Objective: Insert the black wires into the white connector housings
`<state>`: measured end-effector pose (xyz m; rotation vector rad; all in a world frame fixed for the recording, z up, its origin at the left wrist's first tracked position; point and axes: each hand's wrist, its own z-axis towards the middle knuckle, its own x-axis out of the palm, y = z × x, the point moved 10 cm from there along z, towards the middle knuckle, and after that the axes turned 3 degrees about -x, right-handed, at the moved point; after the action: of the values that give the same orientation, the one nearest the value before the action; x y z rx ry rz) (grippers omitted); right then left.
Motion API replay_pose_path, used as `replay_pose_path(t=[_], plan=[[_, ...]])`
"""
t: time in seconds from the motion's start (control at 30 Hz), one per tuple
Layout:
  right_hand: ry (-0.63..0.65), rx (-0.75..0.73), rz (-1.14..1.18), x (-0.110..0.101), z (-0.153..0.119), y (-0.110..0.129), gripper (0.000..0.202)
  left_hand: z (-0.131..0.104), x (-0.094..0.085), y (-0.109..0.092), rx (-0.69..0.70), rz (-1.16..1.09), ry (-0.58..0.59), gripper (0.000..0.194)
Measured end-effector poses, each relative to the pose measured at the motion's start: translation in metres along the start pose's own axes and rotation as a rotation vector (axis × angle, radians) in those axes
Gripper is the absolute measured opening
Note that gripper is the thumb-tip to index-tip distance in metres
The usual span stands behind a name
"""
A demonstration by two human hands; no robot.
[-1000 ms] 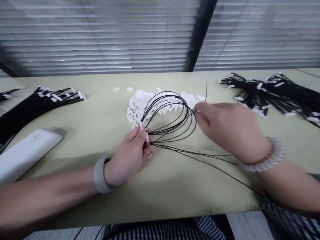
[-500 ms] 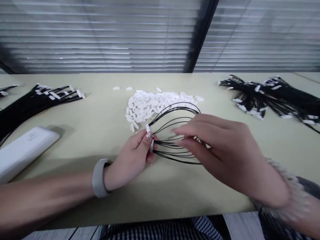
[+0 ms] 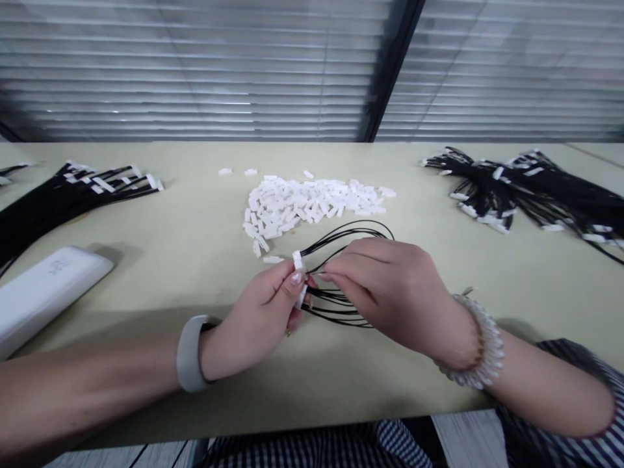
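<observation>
Head view: tabletop point(image 3: 180, 247) stands before window blinds point(image 3: 205, 71); above its middle, left hand point(image 3: 253, 315) holds two white connectors point(image 3: 298, 260) with black wires point(image 3: 341, 232), right hand point(image 3: 404, 296) pinches wires narrowly; one white box point(image 3: 51, 289) lies at left edge

Closes the left hand point(image 3: 253, 318) in a grip, with the left thumb point(image 3: 290, 286) on top and the fingers point(image 3: 294, 320) curled beneath, partly hidden. Holds the right hand point(image 3: 404, 296) just to the right of that thumb, pinching with thumb and forefinger close together. Shows the backs of both hands. Slants the left forearm point(image 3: 92, 387) down and left from its hand, and the right forearm point(image 3: 546, 390) down and right.
</observation>
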<state>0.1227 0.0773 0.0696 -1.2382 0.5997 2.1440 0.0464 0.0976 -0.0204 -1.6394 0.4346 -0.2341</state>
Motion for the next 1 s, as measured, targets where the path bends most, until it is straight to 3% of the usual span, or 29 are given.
replay_pose_path(t=[0.2, 0.73, 1.0], plan=[[0.001, -0.04, 0.003, 0.003, -0.001, 0.002, 0.02, 0.0, 0.002, -0.004, 0.007, 0.013, 0.022, 0.029], [-0.176, -0.556, -0.323, -0.011, -0.011, 0.049, 0.015, 0.003, 0.007, 0.001, -0.061, -0.05, 0.098, 0.031], [-0.149, -0.606, -0.26, -0.006, -0.016, 0.048, 0.017, 0.001, 0.014, 0.004, -0.118, -0.121, 0.163, 0.029]])
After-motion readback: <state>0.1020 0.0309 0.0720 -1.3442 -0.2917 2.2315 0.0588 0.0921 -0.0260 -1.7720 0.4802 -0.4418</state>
